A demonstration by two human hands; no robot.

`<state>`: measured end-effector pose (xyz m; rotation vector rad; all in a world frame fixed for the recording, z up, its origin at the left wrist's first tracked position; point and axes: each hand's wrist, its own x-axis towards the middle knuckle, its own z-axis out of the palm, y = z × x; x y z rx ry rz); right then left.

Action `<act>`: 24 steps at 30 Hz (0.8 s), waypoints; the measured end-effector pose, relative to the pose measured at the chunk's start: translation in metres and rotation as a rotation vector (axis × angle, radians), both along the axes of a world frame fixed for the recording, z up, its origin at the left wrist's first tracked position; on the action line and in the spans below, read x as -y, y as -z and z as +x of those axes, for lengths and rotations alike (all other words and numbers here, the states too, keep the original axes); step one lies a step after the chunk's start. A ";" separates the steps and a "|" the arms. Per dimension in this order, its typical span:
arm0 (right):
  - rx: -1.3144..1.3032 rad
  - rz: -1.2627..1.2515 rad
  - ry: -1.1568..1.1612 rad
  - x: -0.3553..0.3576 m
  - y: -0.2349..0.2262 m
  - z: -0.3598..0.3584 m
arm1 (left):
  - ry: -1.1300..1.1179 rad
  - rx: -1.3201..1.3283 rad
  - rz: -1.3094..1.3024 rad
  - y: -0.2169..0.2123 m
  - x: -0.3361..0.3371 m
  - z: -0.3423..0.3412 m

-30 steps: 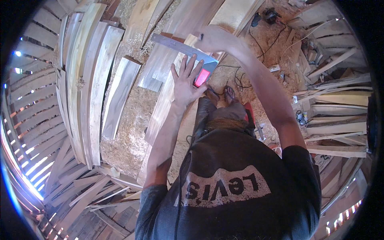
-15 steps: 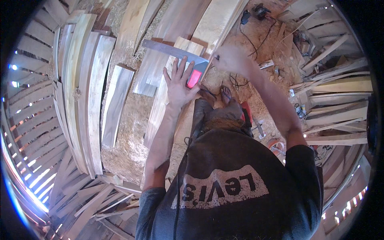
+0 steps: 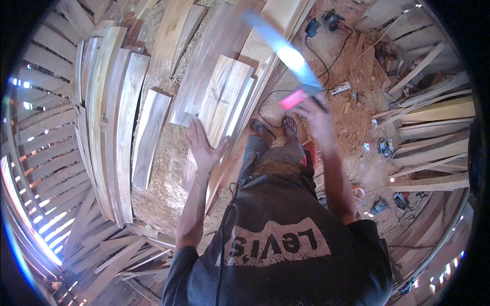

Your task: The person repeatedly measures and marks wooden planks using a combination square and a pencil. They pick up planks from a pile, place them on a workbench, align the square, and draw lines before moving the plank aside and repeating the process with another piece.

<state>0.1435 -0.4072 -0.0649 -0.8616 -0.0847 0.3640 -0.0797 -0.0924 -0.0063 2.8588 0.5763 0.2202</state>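
Right hand point(image 3: 318, 117) is gripping the square point(image 3: 290, 55) near upper centre; left hand point(image 3: 203, 153) is spread on the board point(image 3: 227, 81), left of centre. I'd press flat, stops sliding.

open air between left hand point(image 3: 205, 152) and square point(image 3: 288, 53); plank point(image 3: 228, 76) blocks downward.

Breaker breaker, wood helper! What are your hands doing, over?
Left hand spread on pale plank. Right hand gripping metal square, off the plank. Possible snag: black cord by feet.
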 end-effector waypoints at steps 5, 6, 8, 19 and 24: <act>-0.168 -0.024 0.136 0.063 -0.018 0.053 | -0.094 -0.030 0.037 -0.001 0.005 -0.026; -0.092 -0.037 0.181 0.061 -0.026 0.060 | -0.104 -0.037 0.044 -0.005 0.008 -0.022; 0.120 -0.181 0.218 0.027 -0.049 0.076 | -0.114 -0.040 0.055 -0.007 0.009 -0.021; 1.183 -1.361 -0.032 -0.184 -0.017 0.241 | -0.433 0.024 -0.120 0.002 0.026 -0.129; 1.141 -1.574 -0.164 -0.205 0.007 0.246 | -1.002 0.186 -0.323 0.005 0.045 -0.208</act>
